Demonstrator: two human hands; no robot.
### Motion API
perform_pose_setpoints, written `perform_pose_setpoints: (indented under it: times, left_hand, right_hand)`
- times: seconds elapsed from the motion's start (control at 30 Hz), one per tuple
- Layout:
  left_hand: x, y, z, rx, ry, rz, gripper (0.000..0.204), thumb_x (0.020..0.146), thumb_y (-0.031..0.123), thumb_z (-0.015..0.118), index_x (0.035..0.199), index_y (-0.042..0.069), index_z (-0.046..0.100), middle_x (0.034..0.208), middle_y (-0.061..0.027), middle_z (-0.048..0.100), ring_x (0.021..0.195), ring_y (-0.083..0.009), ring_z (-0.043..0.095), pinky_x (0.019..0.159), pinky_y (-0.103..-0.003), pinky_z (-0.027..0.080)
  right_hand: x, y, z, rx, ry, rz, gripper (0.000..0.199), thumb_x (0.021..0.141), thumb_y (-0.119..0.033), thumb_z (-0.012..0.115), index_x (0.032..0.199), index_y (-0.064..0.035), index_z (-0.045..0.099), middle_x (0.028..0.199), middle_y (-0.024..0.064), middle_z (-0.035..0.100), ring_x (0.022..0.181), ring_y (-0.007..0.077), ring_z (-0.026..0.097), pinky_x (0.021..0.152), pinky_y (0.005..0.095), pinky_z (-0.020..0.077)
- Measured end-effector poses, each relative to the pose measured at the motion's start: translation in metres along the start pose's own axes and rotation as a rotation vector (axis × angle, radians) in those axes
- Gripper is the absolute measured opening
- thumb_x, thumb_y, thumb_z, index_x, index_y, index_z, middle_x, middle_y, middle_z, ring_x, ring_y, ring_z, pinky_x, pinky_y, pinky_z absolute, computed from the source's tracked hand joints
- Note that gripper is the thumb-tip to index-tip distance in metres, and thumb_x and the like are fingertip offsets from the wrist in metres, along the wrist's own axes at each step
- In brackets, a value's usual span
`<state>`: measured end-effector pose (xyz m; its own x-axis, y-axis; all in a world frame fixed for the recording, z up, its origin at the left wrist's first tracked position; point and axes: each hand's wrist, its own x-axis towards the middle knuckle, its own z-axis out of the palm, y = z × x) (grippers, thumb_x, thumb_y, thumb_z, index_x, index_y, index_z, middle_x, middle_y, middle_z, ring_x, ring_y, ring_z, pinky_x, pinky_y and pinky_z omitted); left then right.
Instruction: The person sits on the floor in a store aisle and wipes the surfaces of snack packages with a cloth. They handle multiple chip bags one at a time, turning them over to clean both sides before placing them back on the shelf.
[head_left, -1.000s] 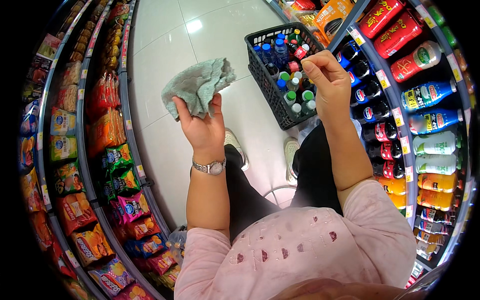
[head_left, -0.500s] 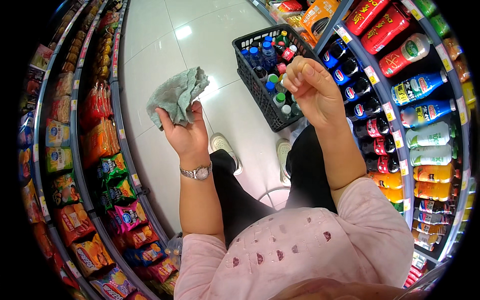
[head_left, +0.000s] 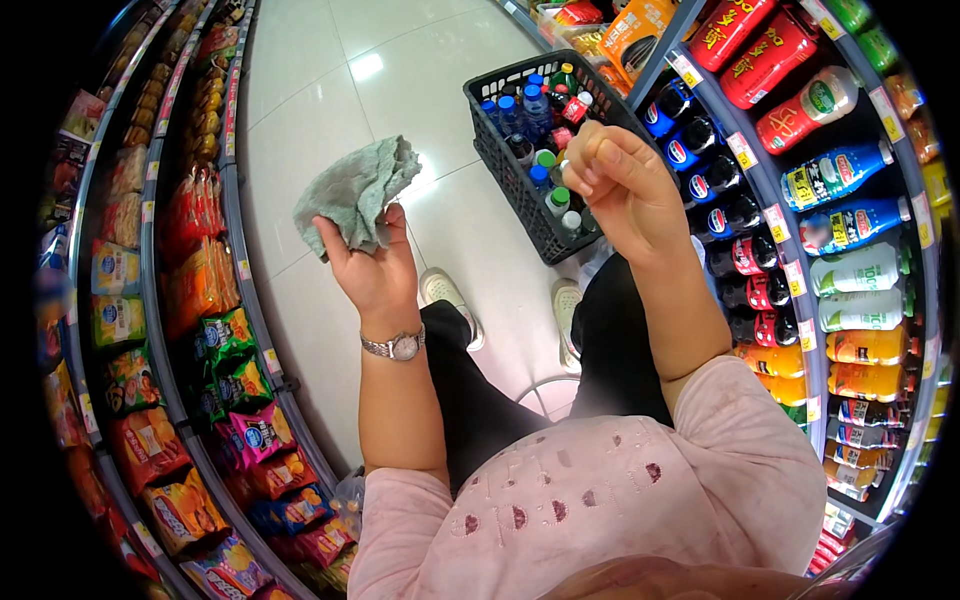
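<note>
A crumpled grey-green cloth (head_left: 352, 192) is gripped in my left hand (head_left: 372, 275), held up over the aisle floor with the thumb and fingers on its lower edge. That wrist wears a silver watch. My right hand (head_left: 632, 195) is raised with its fingers curled in toward the thumb, and I see nothing in it. It hovers by the near right side of a black plastic crate (head_left: 508, 190), hiding part of it from view. Inside the crate stand several bottles, among them blue-capped bottles (head_left: 537, 108) and a green-capped one (head_left: 558, 200).
Shelves of bottled drinks (head_left: 770, 262) rise close on my right. Along the left run shelves of bagged snacks (head_left: 235, 382). Pale glossy floor tiles (head_left: 300, 110) lie between them, with my shoes (head_left: 447, 295) below my hands. Packaged goods (head_left: 635, 40) stand behind the crate.
My right hand has dipped slightly and turned a little, its fingers still curled. The left hand and cloth have hardly moved.
</note>
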<state>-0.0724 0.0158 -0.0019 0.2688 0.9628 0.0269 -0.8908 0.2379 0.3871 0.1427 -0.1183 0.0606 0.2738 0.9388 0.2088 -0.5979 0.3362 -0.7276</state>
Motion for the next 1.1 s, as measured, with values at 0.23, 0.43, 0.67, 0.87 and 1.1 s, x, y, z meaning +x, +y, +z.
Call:
perform_pose_setpoints:
  times: [0.23,0.43,0.67,0.87,1.1]
  left_hand:
    - [-0.007,-0.003,0.02,0.002,0.127,0.037,0.032,0.098,0.035,0.045,0.112,0.008,0.052,0.104,-0.0059,0.059,0.085,-0.0185,0.052,0.068,-0.032,0.042]
    - [-0.005,-0.001,0.019,0.007,0.121,0.039,0.031,0.098,0.036,0.044,0.111,0.009,0.053,0.103,-0.0055,0.059,0.085,-0.0182,0.052,0.069,-0.032,0.042]
    - [-0.001,0.002,0.0,0.018,-0.01,0.01,0.037,0.098,0.041,0.043,0.117,0.011,0.051,0.113,-0.0028,0.056,0.096,-0.018,0.053,0.075,-0.034,0.045]
    - [-0.002,0.001,0.003,0.072,0.054,0.016,0.037,0.097,0.043,0.044,0.117,0.012,0.051,0.113,-0.002,0.056,0.096,-0.0178,0.052,0.077,-0.034,0.045]
    - [-0.002,-0.023,0.021,0.108,0.166,0.005,0.034,0.098,0.04,0.045,0.116,0.013,0.053,0.112,-0.0021,0.059,0.093,-0.0162,0.054,0.076,-0.034,0.044]
  right_hand:
    - [-0.002,0.005,0.004,-0.87,0.111,-0.545,0.011,0.076,0.002,0.072,0.086,0.0003,0.068,0.079,0.0029,0.056,0.072,0.0099,0.05,0.067,0.0223,0.04]
    - [-0.004,0.006,0.015,-1.16,0.021,-0.802,0.015,0.071,0.003,0.073,0.085,-0.0014,0.069,0.078,0.0051,0.056,0.068,0.0135,0.051,0.06,0.0243,0.0408]
    - [-0.005,0.004,0.021,-1.232,-0.015,-0.862,0.017,0.069,0.004,0.074,0.084,-0.0021,0.069,0.072,0.0052,0.056,0.067,0.0175,0.052,0.06,0.026,0.04]
    - [-0.006,0.004,0.024,-1.265,-0.048,-0.888,0.019,0.068,0.005,0.074,0.084,-0.0028,0.069,0.072,0.0049,0.056,0.067,0.0179,0.051,0.059,0.0264,0.0396]
    - [-0.009,0.024,0.028,-0.709,-0.119,-0.346,0.01,0.077,0.0,0.071,0.086,-0.0001,0.067,0.076,0.0032,0.056,0.069,0.0125,0.05,0.063,0.0245,0.0402]
